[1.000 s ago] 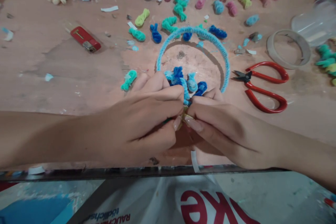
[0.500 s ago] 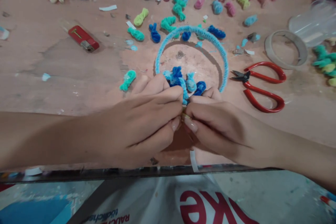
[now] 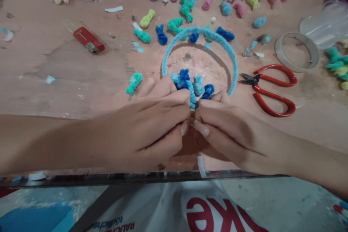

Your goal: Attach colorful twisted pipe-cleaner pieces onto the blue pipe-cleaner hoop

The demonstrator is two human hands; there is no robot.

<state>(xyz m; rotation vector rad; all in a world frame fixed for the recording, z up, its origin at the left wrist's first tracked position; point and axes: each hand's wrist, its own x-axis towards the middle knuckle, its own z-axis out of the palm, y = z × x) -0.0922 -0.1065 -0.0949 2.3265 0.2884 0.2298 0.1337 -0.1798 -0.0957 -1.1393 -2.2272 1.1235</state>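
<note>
My left hand [image 3: 152,123] and my right hand [image 3: 228,127] meet at the table's near side, both closed, thumbs and forefingers pinched together. A tiny yellowish piece [image 3: 193,120] shows at the right fingertips; what the left fingers grip is hidden. Just beyond the fingers sits a bunch of dark and light blue fuzzy pipe-cleaner twists [image 3: 185,79], with another light blue twist [image 3: 199,86] beside it. A light blue fuzzy headband [image 3: 199,30] arches behind them, its two ends running down towards my hands. Whether the hands touch it cannot be seen.
Red-handled cutters [image 3: 274,90] lie right of my hand, near a roll of clear tape [image 3: 280,56] and a clear plastic cup [image 3: 320,25]. A red lighter [image 3: 88,40] lies at left. Several coloured pipe-cleaner twists [image 3: 186,9] cover the far side. The table edge [image 3: 122,178] runs close below.
The view has shifted very slightly. My fingertips have moved a little against each other at the pinch; everything on the table lies as before.
</note>
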